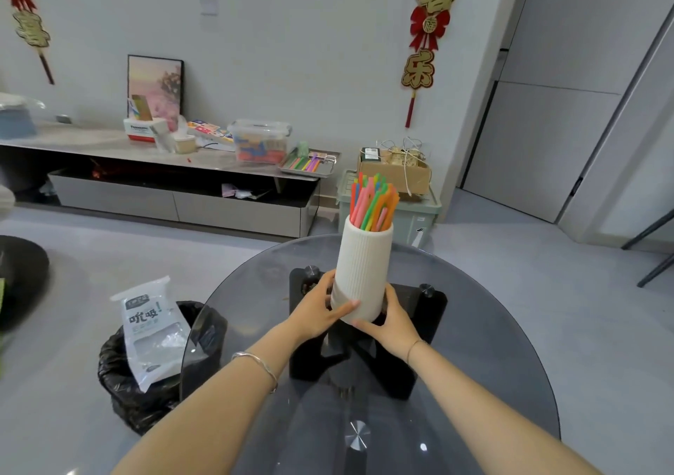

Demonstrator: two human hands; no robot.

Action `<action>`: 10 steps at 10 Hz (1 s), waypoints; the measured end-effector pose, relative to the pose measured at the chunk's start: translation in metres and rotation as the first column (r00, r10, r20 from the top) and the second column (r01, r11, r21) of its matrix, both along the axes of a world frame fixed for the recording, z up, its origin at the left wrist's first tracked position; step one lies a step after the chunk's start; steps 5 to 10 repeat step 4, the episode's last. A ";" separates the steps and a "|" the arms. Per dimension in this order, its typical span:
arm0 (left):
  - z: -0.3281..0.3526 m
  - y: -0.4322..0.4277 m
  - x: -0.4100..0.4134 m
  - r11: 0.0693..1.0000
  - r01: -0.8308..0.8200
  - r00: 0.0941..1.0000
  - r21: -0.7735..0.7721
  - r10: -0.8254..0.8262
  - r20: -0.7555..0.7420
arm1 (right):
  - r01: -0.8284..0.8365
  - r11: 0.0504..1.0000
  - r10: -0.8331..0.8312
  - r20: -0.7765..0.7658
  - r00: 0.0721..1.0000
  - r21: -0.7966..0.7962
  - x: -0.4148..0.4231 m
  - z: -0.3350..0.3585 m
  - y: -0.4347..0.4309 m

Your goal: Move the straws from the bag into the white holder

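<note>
A tall white ribbed holder (364,256) stands near the middle of the round glass table (492,347), tilted slightly. A bunch of coloured straws (374,201) sticks out of its top. My left hand (319,305) wraps the holder's lower left side. My right hand (392,319) presses against its base from the right. The clear plastic straw bag (151,328) with printed lettering lies over the rim of a black-lined bin, left of the table; it looks empty.
The black-lined bin (142,376) sits on the floor by the table's left edge. A low cabinet (164,183) along the far wall carries boxes, a plastic tub and a metal tray (310,164) of more straws. A green crate (415,215) stands behind the table.
</note>
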State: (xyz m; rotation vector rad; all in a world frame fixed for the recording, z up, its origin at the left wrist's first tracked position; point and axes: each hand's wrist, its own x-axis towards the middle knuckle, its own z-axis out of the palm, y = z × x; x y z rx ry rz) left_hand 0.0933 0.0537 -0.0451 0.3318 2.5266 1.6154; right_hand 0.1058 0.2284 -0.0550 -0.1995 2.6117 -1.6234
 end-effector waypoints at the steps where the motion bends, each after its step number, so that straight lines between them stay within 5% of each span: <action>1: -0.002 -0.008 0.003 0.999 -0.025 1.000 0.020 0.025 0.002 | 0.005 1.000 -0.005 0.020 1.000 0.021 -0.002 0.000 -0.010; 3: 0.004 -0.015 0.012 1.000 -0.021 1.000 -0.013 0.021 -0.017 | -0.014 0.998 0.013 0.029 0.999 0.055 0.010 0.013 -0.017; 4: 0.013 -0.019 0.019 0.988 -0.150 0.979 -0.039 0.143 -0.148 | 0.066 0.997 -0.063 -0.094 0.994 0.034 0.024 0.047 -0.017; 10: 0.013 -0.019 0.019 0.988 -0.150 0.979 -0.039 0.143 -0.148 | 0.066 0.997 -0.063 -0.094 0.994 0.034 0.024 0.047 -0.017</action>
